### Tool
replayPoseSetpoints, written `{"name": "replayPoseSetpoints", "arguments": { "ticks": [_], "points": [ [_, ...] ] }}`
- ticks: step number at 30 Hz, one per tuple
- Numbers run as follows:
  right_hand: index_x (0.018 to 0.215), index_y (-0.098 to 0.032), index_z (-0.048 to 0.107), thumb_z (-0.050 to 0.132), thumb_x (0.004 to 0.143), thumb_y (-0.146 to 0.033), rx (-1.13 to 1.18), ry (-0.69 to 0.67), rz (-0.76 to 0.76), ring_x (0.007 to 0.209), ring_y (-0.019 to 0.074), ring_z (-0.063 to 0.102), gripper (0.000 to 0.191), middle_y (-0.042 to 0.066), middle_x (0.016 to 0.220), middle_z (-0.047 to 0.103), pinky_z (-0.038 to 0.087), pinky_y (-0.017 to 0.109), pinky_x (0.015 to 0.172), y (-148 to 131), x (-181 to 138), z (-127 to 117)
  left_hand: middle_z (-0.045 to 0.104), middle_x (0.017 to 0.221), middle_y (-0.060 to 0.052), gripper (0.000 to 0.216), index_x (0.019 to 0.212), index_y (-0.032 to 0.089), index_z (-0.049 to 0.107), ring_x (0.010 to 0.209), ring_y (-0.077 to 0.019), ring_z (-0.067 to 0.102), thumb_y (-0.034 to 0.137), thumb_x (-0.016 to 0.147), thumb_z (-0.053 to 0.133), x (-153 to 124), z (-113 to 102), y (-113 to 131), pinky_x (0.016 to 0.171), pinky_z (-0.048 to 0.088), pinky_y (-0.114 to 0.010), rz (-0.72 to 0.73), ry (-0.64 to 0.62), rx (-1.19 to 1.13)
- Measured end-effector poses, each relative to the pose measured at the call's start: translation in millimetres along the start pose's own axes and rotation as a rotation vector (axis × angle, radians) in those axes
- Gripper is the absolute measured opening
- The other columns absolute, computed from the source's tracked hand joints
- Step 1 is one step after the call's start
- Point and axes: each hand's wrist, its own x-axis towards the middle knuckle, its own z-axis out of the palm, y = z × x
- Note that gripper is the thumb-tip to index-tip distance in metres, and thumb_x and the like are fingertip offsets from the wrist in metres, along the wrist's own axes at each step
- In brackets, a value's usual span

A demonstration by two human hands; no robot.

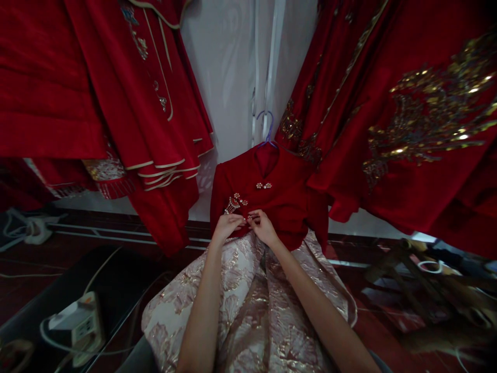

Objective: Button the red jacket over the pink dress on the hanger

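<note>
A small red jacket (287, 197) hangs on a purple hanger (268, 130) in front of me. A jeweled clasp (264, 185) sits below its collar, and more ornaments (234, 203) lie on the left of its chest. My left hand (231, 226) and my right hand (262, 226) meet at the jacket's lower front. Both have their fingertips pinched on a small jeweled clasp (248, 219), mostly hidden by the fingers. Below the jacket spreads a pale brocade skirt (248, 311) with a metallic floral pattern, beneath my forearms.
Red garments with gold trim (128, 93) hang at left, and red garments with gold sequins (423, 114) at right. A power strip (87, 326) with cables lies on a dark surface at lower left. A wooden stool (404, 269) stands at right.
</note>
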Motion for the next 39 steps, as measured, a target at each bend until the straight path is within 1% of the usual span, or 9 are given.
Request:
{"name": "replayPoseSetpoints", "arguments": {
  "ticks": [4,8,14,19,24,28,31,34,39],
  "points": [
    [0.092,-0.019,0.054,0.057,0.075,-0.026,-0.068,0.059,-0.016,0.071,0.0141,0.058,0.019,0.007,0.094,0.054,0.057,0.028,0.053,2,0,4,0.072,0.078,-0.010,0.027,0.081,0.008,0.068,0.071,-0.0151,0.066,0.025,0.061,0.075,-2,-2,-2,0.069,0.053,-0.027,0.013,0.009,0.025],
    [0.091,-0.020,0.053,0.055,0.076,-0.027,-0.014,0.085,0.011,0.073,0.0148,0.058,0.017,0.006,0.089,0.054,0.058,0.029,0.056,4,-1,8,0.072,0.079,-0.011,0.029,0.083,0.008,0.068,0.070,-0.0145,0.066,0.023,0.059,0.075,0,-2,-4,0.066,0.052,-0.025,0.030,-0.045,0.026],
    [0.090,-0.018,0.055,0.058,0.073,-0.031,0.069,0.053,0.009,0.071,0.0137,0.059,0.021,0.004,0.087,0.056,0.058,0.031,0.059,4,-2,6,0.071,0.069,-0.009,0.022,0.076,0.009,0.067,0.059,-0.0138,0.064,0.024,0.062,0.073,9,0,-11,0.057,0.049,-0.023,0.118,0.057,0.194],
    [0.089,-0.019,0.053,0.057,0.074,-0.029,0.055,0.052,0.017,0.071,0.0135,0.060,0.018,0.004,0.085,0.057,0.058,0.029,0.060,5,-3,7,0.071,0.072,-0.008,0.019,0.074,0.011,0.067,0.064,-0.0161,0.066,0.027,0.064,0.071,12,1,-17,0.058,0.051,-0.024,0.147,0.080,0.236],
    [0.086,-0.020,0.052,0.054,0.075,-0.026,-0.057,0.117,-0.019,0.068,0.0140,0.059,0.013,0.005,0.085,0.056,0.056,0.029,0.056,9,-2,11,0.069,0.068,-0.005,0.016,0.072,0.012,0.066,0.060,-0.0133,0.063,0.027,0.065,0.069,14,0,-19,0.057,0.050,-0.023,0.207,0.081,0.262],
    [0.088,-0.019,0.051,0.053,0.074,-0.022,-0.164,0.121,-0.062,0.070,0.0141,0.058,0.015,0.005,0.088,0.055,0.054,0.028,0.059,0,-7,6,0.064,0.068,-0.002,0.011,0.073,0.013,0.061,0.062,-0.0106,0.059,0.020,0.066,0.065,15,-2,-19,0.061,0.048,-0.022,0.247,0.084,0.330],
    [0.094,-0.019,0.051,0.056,0.069,-0.018,-0.282,0.251,-0.116,0.076,0.0160,0.056,0.026,0.006,0.093,0.054,0.051,0.029,0.064,-15,-14,-3,0.061,0.073,-0.001,0.020,0.080,0.013,0.058,0.065,-0.0093,0.057,0.014,0.061,0.067,12,-2,-16,0.064,0.047,-0.022,0.310,0.161,0.414],
    [0.094,-0.019,0.050,0.053,0.070,-0.016,-0.312,0.357,-0.151,0.077,0.0160,0.054,0.024,0.006,0.091,0.054,0.048,0.029,0.068,-26,-20,-7,0.061,0.079,-0.002,0.022,0.085,0.014,0.058,0.069,-0.0097,0.057,0.018,0.065,0.066,7,0,-13,0.067,0.046,-0.022,0.407,0.077,0.493],
    [0.105,-0.018,0.048,0.049,0.079,-0.021,-0.211,0.306,-0.188,0.082,0.0164,0.054,0.026,0.008,0.098,0.053,0.048,0.029,0.071,-20,-26,9,0.064,0.076,-0.002,0.016,0.083,0.015,0.061,0.069,-0.0113,0.059,0.024,0.070,0.064,2,0,-8,0.067,0.047,-0.023,0.409,-0.001,0.566]
  ]
}}
